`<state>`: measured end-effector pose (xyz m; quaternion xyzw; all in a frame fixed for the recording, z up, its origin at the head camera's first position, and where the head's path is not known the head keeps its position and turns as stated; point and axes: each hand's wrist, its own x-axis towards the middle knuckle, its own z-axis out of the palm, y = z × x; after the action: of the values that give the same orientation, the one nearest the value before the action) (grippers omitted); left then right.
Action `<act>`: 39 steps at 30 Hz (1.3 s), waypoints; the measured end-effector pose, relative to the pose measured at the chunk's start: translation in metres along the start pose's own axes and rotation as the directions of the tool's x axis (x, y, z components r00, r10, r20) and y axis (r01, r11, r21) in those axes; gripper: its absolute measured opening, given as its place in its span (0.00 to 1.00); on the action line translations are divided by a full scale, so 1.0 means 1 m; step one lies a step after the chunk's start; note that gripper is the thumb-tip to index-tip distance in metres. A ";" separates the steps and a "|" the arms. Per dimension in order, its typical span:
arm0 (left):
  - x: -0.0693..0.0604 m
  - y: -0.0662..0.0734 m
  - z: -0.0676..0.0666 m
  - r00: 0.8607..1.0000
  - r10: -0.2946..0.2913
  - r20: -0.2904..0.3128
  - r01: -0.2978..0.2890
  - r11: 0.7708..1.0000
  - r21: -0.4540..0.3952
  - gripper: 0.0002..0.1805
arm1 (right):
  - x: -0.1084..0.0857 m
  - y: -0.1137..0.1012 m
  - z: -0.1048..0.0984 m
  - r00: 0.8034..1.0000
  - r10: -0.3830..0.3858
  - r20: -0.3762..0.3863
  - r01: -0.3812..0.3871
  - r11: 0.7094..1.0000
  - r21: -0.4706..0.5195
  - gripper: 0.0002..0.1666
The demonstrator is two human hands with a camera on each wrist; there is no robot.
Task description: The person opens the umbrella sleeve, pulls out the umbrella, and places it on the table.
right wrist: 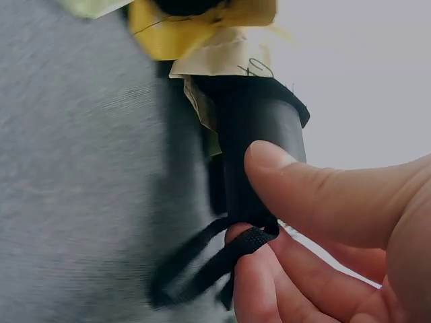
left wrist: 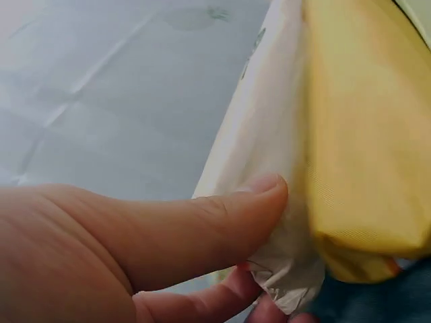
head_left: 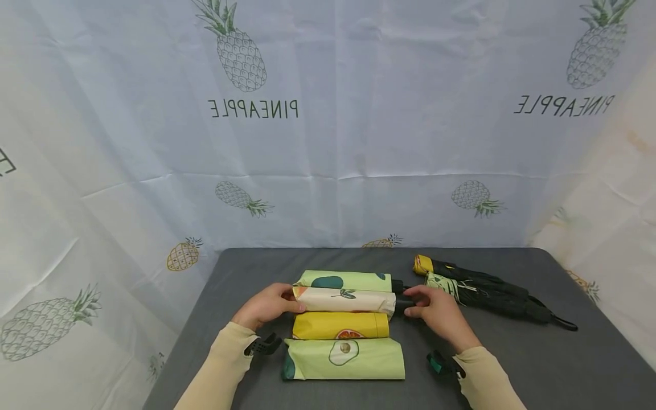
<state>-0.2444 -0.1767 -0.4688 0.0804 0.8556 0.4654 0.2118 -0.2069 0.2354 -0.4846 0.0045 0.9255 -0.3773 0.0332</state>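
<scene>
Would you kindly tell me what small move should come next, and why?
Perhaps settle the cream fabric-sleeved folded umbrella level beside the yellow fabric bundle, since the left hand pinches its sleeved end and the right hand its black cylindrical handle.

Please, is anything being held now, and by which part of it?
The cream umbrella: the left grip pinches its cloth end, and the right grip holds its black handle.

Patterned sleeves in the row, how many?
4, far to near: green sleeve, cream sleeve between left hand and right hand, yellow sleeve, avocado-print sleeve. No others visible.
</scene>
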 end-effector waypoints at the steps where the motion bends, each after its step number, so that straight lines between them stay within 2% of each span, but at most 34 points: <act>1: -0.002 0.002 -0.002 1.000 0.004 0.001 -0.004 1.000 -0.013 0.18 | -0.001 -0.001 -0.002 1.000 -0.004 0.001 0.004 1.000 0.015 0.24; 5: -0.009 0.010 -0.010 0.999 0.031 0.020 -0.030 0.996 -0.089 0.27 | -0.005 -0.007 -0.013 1.000 -0.030 0.004 0.030 0.997 0.067 0.25; 9: -0.014 0.016 -0.018 0.995 0.073 0.064 -0.061 0.983 -0.173 0.33 | -0.009 -0.013 -0.024 0.998 -0.056 0.001 0.055 0.993 0.105 0.27; 15: -0.016 0.020 -0.025 0.983 0.149 0.111 -0.109 0.947 -0.301 0.34 | -0.012 -0.017 -0.036 0.997 -0.067 0.024 0.060 0.976 0.209 0.29; 18: -0.015 0.020 -0.027 0.977 0.177 0.121 -0.126 0.930 -0.346 0.32 | -0.013 -0.017 -0.038 0.993 -0.101 0.053 0.083 0.959 0.272 0.31; 21: -0.016 0.019 -0.030 0.972 0.195 0.128 -0.136 0.921 -0.366 0.29 | -0.014 -0.018 -0.039 0.986 -0.135 0.095 0.096 0.936 0.338 0.32; 25: -0.016 0.020 -0.030 0.967 0.212 0.139 -0.146 0.915 -0.377 0.28 | -0.015 -0.019 -0.040 0.981 -0.140 0.132 0.073 0.906 0.416 0.31; 33: -0.022 0.030 -0.025 0.963 0.232 0.140 -0.158 0.902 -0.402 0.30 | -0.014 -0.020 -0.037 0.978 -0.159 0.132 0.076 0.871 0.485 0.29; 39: -0.025 0.034 -0.022 0.971 0.206 0.117 -0.147 0.912 -0.383 0.28 | -0.014 -0.021 -0.033 0.986 -0.127 0.105 0.066 0.888 0.456 0.29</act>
<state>-0.2338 -0.1832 -0.4232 0.1521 0.7220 0.6285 0.2460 -0.1952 0.2437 -0.4455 -0.0588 0.8076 -0.5822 0.0734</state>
